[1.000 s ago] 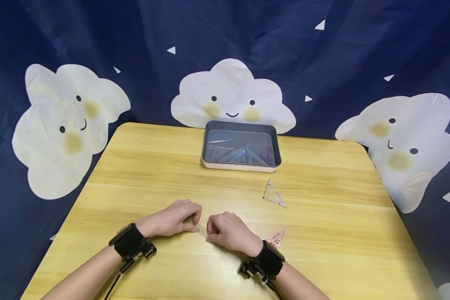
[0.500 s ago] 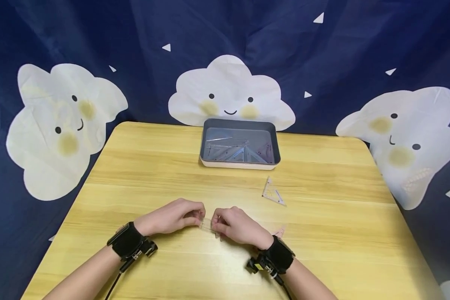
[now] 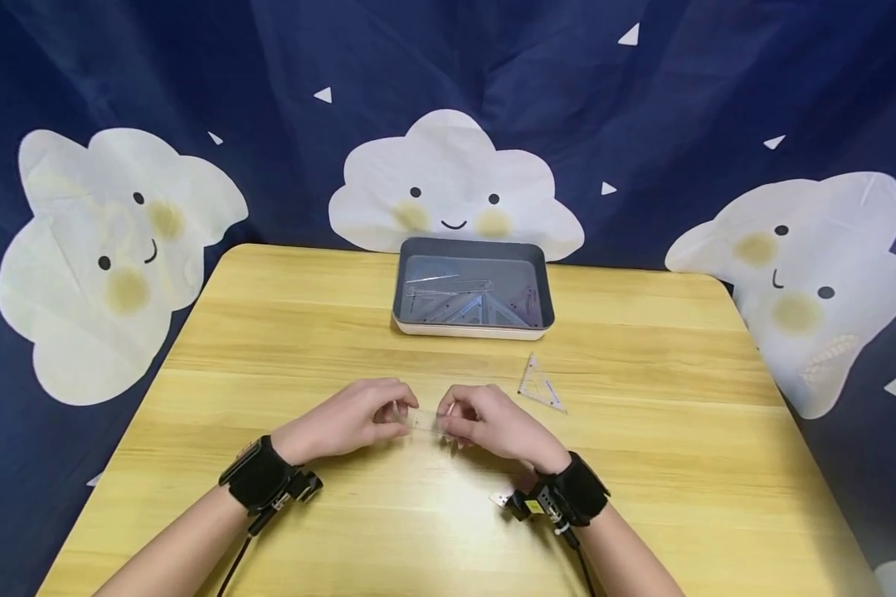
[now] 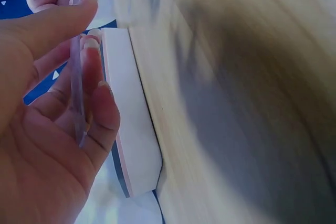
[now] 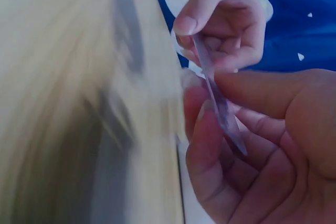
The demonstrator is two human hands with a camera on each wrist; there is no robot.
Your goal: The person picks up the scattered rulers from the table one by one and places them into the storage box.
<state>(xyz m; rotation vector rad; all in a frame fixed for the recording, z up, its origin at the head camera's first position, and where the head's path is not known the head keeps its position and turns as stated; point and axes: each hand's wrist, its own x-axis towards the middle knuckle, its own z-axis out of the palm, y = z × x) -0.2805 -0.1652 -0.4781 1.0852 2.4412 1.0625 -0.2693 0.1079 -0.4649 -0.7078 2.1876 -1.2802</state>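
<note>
Together, your left hand (image 3: 351,421) and right hand (image 3: 494,423) pinch a clear plastic drafting tool (image 3: 423,420). A set square (image 3: 542,396) lies nearby.

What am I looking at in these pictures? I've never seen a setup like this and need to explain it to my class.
There is no machine at work, just a person's left hand and right hand. The wide picture comes from a camera worn on the head, looking forward and down. The two close-ups come from small cameras worn on the wrists; each shows its own hand, with the other hand beyond.

Both hands pinch a clear plastic strip, perhaps a ruler, above the table. On the table lies a clear triangle; another small piece is partly hidden by the right wrist's camera. At the far side stands a box holding more clear plastic shapes.
</note>
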